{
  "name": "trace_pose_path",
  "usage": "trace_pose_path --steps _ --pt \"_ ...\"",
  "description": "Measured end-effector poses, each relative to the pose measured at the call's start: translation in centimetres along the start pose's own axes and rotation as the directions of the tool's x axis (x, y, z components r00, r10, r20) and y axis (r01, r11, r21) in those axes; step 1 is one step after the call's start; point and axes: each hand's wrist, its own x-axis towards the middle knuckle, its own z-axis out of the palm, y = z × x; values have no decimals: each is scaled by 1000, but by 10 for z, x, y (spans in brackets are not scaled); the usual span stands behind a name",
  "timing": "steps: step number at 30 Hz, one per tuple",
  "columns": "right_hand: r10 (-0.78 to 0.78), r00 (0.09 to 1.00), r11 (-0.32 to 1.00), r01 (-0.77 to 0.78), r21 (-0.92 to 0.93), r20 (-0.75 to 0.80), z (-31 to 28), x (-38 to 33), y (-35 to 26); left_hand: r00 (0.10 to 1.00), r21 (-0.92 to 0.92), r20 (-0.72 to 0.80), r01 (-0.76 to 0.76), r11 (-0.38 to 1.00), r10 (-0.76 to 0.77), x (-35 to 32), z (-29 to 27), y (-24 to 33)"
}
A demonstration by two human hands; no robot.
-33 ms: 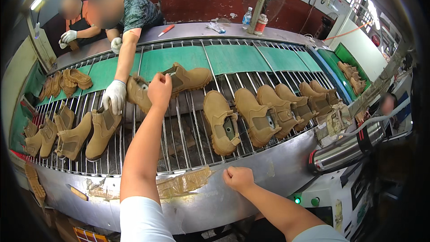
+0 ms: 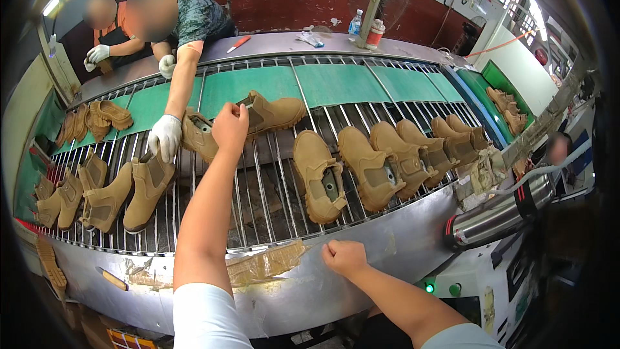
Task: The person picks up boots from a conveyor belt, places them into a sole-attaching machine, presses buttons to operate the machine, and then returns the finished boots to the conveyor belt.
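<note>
My left hand (image 2: pixel 230 128) is closed over the rack. It sits between two tan boots, one with its opening toward me (image 2: pixel 200 134) and another lying with its toe to the right (image 2: pixel 278 113). Whether its fingers grip either boot is hidden. My right hand (image 2: pixel 344 257) is curled into a loose fist at the metal front edge (image 2: pixel 290 297), with nothing showing in it. Nearest to it on the rack is a tan boot (image 2: pixel 321 178), toe pointing away. A co-worker's white-gloved hand (image 2: pixel 166 137) touches the top of an upright tan boot (image 2: pixel 150 187).
More tan boots stand at left (image 2: pixel 106 200) and right (image 2: pixel 368 168) on the metal-rod rack (image 2: pixel 258 200). Loose soles (image 2: pixel 97 116) lie at the far left. Two co-workers are across the bench. A red-handled knife (image 2: pixel 239 43) and a bottle (image 2: pixel 356 22) lie beyond. A steel cylinder (image 2: pixel 497 216) is at right.
</note>
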Motion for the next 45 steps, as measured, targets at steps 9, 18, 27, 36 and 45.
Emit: trace_pose_path --steps 9,18,27,36,45 --pt "-12 1000 1000 12 -11 6 -3 2 -4 873 517 414 8 856 -259 65 -10 -10" --pt "0 1000 1000 0 19 3 -3 -2 -3 937 310 334 -5 951 -104 54 7 -38" --pt "66 997 998 -65 -13 29 -5 -12 4 819 -618 526 553 558 -230 4 -23 125" --pt "327 812 753 -533 386 484 7 -15 -34 884 -754 466 371 543 44 -131 -249 202" --pt "-185 965 -843 -253 475 186 -157 -126 -175 830 -783 550 472 405 94 -393 -387 195"
